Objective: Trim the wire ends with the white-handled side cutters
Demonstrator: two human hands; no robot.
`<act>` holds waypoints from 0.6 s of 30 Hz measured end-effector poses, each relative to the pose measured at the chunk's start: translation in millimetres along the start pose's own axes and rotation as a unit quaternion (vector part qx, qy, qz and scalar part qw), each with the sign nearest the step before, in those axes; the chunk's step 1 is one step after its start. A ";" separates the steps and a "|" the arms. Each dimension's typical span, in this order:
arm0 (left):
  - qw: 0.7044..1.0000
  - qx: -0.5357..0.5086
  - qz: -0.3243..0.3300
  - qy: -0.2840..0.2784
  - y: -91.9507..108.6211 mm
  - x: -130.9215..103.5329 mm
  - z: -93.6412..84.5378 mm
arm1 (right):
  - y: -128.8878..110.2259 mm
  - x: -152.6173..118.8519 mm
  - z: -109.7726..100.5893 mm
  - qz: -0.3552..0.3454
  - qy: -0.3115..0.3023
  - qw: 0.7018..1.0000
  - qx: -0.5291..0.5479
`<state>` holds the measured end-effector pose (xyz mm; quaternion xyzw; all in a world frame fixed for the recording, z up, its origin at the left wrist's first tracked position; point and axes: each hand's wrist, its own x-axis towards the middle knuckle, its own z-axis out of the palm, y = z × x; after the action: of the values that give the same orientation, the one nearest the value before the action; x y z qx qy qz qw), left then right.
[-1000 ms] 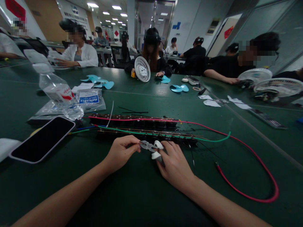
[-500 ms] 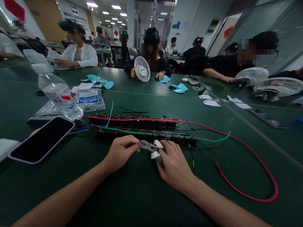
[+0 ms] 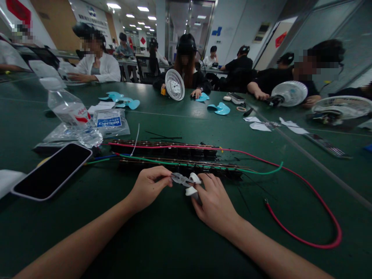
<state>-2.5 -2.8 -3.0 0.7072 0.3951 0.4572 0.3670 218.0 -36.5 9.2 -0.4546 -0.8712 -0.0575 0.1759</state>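
My right hand grips small pliers by their white handles, jaws pointing left. At the jaw tips my left hand is closed in a pinch; whatever is between its fingertips is too small to make out. Just beyond both hands lie two long black strips with copper-coloured lines along them. A red cable runs over the far strip and loops round to the right. Along the near strip lies a green wire. A white cable tie sticks up near the left end.
At left are a phone, a clear bottle and a plastic bag. Thin black ties lie behind the strips. Blue fan blades and white fan grilles are farther off, where several people sit.
My hands and the pliers stay almost still. A thin dark strand right of my right hand has shifted. At the right, a co-worker has moved a fan grille leftward.
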 end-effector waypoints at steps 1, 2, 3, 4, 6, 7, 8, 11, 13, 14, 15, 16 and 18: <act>1.000 0.000 0.002 -0.001 0.1 0.1 -0.1 | -0.1 0.0 0.1 0.002 0.000 1.000 0.000; 1.000 0.000 0.003 -0.002 0.3 0.2 -0.2 | -0.2 0.1 0.3 0.003 0.000 1.000 0.001; 1.000 0.000 0.004 -0.003 0.5 0.2 -0.3 | -0.3 0.1 0.5 0.004 0.000 1.000 0.003; 1.000 0.001 0.004 -0.004 0.6 0.3 -0.3 | -0.3 0.2 0.9 0.004 0.002 1.000 0.006; 1.000 0.002 0.001 -0.005 0.7 0.2 -0.4 | -0.2 0.4 1.7 0.002 0.005 1.000 0.012; 1.000 0.003 0.000 -0.006 0.4 0.2 -0.4 | -0.1 0.5 2.2 0.001 0.007 1.000 0.014; 1.000 0.002 -0.002 -0.007 0.0 0.1 -0.4 | 0.0 0.6 2.6 0.001 0.009 1.000 0.016; 1.000 -0.005 -0.003 -0.005 -1.5 0.1 -0.4 | 0.2 0.9 3.3 0.002 0.012 1.000 0.022; 1.000 -0.008 -0.003 -0.005 -2.1 0.2 -0.5 | 0.2 1.0 3.3 0.004 0.013 1.000 0.025; 1.000 -0.008 -0.003 -0.006 -2.2 0.2 -0.6 | 0.2 0.9 3.2 0.004 0.013 1.000 0.026; 1.000 -0.008 -0.002 -0.006 -2.2 0.2 -0.7 | 0.3 0.8 2.9 0.004 0.013 1.000 0.027; 1.000 -0.007 -0.001 -0.006 -2.1 0.2 -0.7 | 0.3 0.7 2.5 0.004 0.013 1.000 0.028; 1.000 -0.008 0.000 -0.003 -1.8 0.0 -0.7 | 0.4 0.3 1.5 0.002 0.012 0.999 0.031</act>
<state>-3.5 -2.0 -4.4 0.7059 0.3905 0.4576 0.3739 217.8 -35.6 7.9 -0.4501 -0.8694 -0.0356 0.2009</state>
